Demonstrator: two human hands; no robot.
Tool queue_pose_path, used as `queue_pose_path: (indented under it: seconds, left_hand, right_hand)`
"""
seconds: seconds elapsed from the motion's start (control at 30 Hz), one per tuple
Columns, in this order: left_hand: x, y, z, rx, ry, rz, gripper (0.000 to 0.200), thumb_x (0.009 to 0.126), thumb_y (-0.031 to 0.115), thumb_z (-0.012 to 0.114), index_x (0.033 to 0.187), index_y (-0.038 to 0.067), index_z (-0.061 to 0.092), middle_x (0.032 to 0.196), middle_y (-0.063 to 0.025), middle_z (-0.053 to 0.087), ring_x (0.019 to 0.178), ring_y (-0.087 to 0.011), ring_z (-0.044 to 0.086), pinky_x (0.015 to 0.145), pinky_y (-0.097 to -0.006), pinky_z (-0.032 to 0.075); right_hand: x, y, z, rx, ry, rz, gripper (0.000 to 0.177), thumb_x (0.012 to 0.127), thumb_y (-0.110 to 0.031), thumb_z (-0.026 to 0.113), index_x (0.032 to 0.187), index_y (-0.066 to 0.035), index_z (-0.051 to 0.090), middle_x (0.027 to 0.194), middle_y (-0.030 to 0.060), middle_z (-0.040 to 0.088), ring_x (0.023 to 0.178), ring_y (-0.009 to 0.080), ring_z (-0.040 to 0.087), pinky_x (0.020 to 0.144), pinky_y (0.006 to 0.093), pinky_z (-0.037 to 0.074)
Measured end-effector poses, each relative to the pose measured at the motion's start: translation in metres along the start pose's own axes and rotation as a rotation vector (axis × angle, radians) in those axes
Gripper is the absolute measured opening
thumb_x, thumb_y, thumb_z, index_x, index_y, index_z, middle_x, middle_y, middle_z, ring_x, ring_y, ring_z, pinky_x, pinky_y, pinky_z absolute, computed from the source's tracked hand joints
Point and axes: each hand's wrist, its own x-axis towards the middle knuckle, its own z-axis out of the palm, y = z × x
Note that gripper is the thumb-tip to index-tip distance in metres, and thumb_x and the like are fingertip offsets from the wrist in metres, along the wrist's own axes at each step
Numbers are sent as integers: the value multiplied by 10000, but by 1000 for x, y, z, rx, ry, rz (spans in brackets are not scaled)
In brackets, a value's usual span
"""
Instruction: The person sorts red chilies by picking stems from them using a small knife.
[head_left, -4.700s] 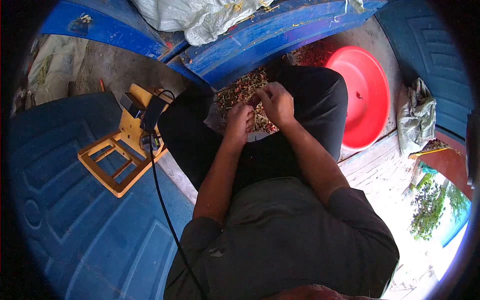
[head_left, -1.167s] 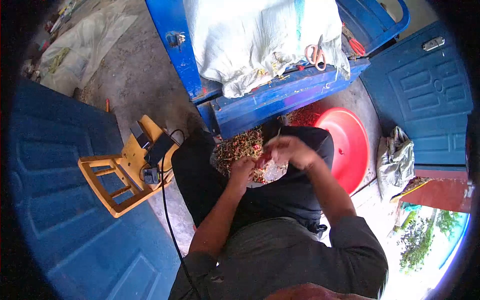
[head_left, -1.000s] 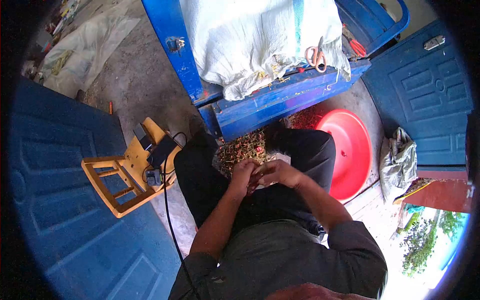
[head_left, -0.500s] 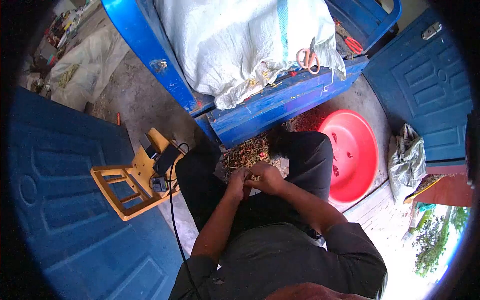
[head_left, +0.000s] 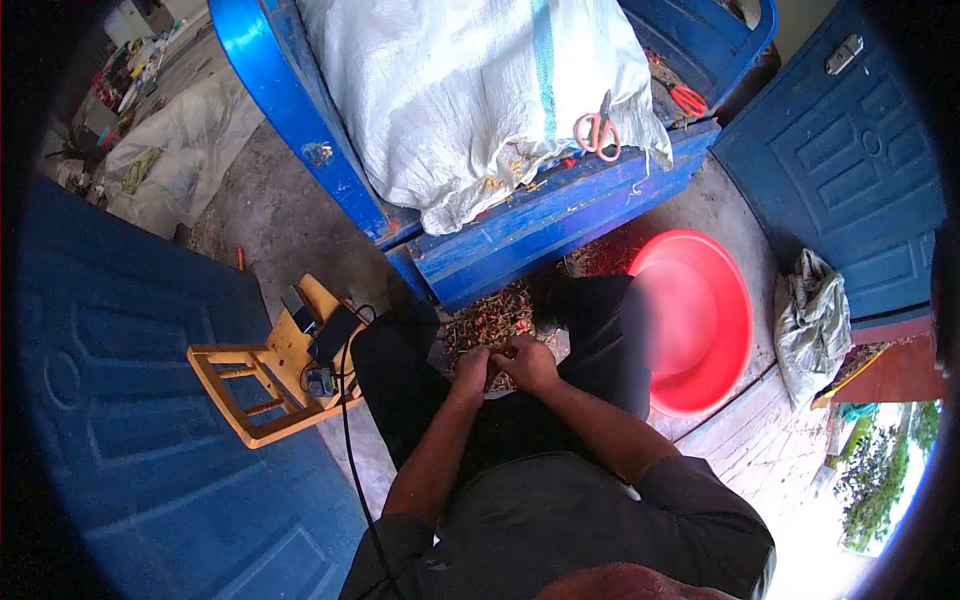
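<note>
My left hand [head_left: 474,372] and my right hand [head_left: 529,365] meet above my lap, fingertips pinched together. Whatever lies between the fingers is too small and covered to make out. Just beyond them, a heap of thin, dry-looking stems with red bits [head_left: 495,318] lies between my knees. To the right stands a red plastic basin [head_left: 735,330]; a blurred patch covers its left part.
A blue bench-like frame [head_left: 560,235] bears a white woven sack [head_left: 450,110], pink-handled scissors [head_left: 597,137] and red-handled scissors [head_left: 688,100]. At left, a wooden folding chair [head_left: 255,435] holds small devices with a black cable [head_left: 347,440]. A grey sack [head_left: 812,330] lies right.
The view has shifted slightly. Both hands stay together, still pinched, a little nearer the stem heap's edge. Dark red bits seen in the basin earlier are now hidden by the blur.
</note>
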Motion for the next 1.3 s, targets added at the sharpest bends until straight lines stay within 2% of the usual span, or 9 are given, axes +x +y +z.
queue_pose_path:
  seconds: [0.23,0.3,0.43,0.53,0.6,0.73,1.07,1.23,1.3]
  left_hand:
    - [-1,6,7,114,42,128,256,936,184,495,1063,51,674,744,-2,591,579,-92,510,491,-269,380]
    - [-3,8,3,-3,-4,79,265,953,201,505,1083,58,688,846,-3,633,620,-111,527,550,-286,439]
    - [-4,9,-1,-41,28,90,247,946,191,511,1081,71,680,791,8,604,604,-93,509,520,-271,420]
    - [-1,6,-4,-33,-52,112,208,957,220,526,1007,84,675,738,12,569,592,-90,495,498,-271,396]
    - [-3,9,3,-111,17,93,209,972,260,541,941,91,659,712,11,546,575,-96,482,488,-274,374]
    - [-12,20,6,-108,50,48,223,982,292,548,907,104,640,710,14,541,557,-98,465,474,-276,350]
    - [-10,29,17,-90,-34,-16,141,850,149,518,889,73,630,686,8,537,545,-97,485,481,-271,365]
    - [4,23,23,-35,-11,-29,141,891,196,518,853,97,611,646,27,521,489,-91,451,440,-269,321]
    - [13,12,23,-103,-43,41,177,940,229,509,838,114,597,618,33,501,458,-80,421,424,-268,306]
  right_hand:
    - [11,20,24,124,58,46,311,841,-299,747,975,-22,700,854,112,690,744,241,673,678,355,533]
    - [12,12,16,757,-112,368,250,897,-271,712,989,-39,702,838,33,690,685,137,630,629,303,512]
    - [15,2,1,960,-194,551,205,932,-252,685,959,-51,715,829,-20,668,673,67,577,593,267,486]
    - [14,-11,-2,708,-36,199,177,912,-208,703,878,-34,709,808,23,660,668,134,585,594,312,479]
    - [17,-17,-5,247,188,-420,156,877,-152,727,819,-11,695,779,80,639,701,212,601,630,351,478]
    - [22,-21,-9,121,119,-399,130,843,-114,743,821,2,688,766,126,622,734,270,609,663,384,474]
    - [42,-3,-36,582,-199,244,254,919,-242,687,784,-27,702,768,24,668,712,85,581,648,275,451]
    - [49,32,-13,525,-143,264,283,940,-282,653,792,-42,678,768,12,655,696,76,562,605,251,436]
    - [47,32,-12,945,-138,457,258,937,-274,649,831,-40,675,789,8,658,701,81,568,591,254,431]
